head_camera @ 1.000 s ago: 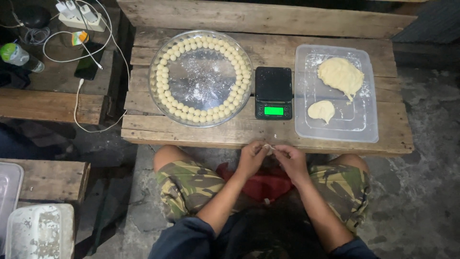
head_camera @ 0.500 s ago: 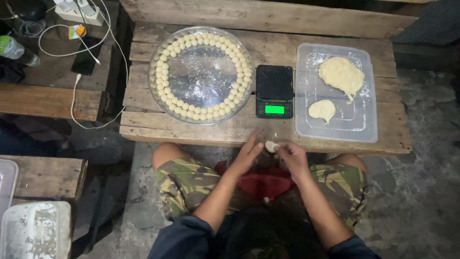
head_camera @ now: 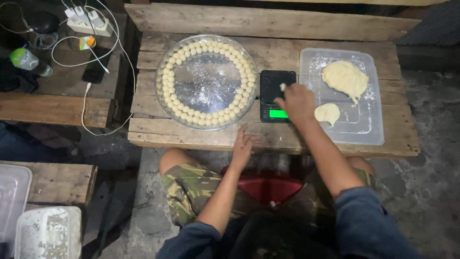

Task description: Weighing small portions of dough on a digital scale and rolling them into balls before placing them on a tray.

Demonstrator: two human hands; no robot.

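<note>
Right hand (head_camera: 296, 101) pinching small pale dough ball (head_camera: 282, 87) over flat black digital scale (head_camera: 276, 95), left hand (head_camera: 243, 144) loosely open at rough plank surface (head_camera: 201, 136) edge, round glass tray (head_camera: 206, 81) ringed with dough balls, clear floured plastic lid (head_camera: 342, 96) with soft dough lumps

Plank table (head_camera: 201, 139) — round glass tray (head_camera: 165, 103), black scale (head_camera: 275, 81), clear plastic tray (head_camera: 369, 129).

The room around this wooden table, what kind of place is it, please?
Probably a makeshift home food-making spot, not a proper kitchen. A rough plank table stands on a bare concrete floor; a round tray ringed with dough balls, a small digital scale and a power strip are in view.
</note>
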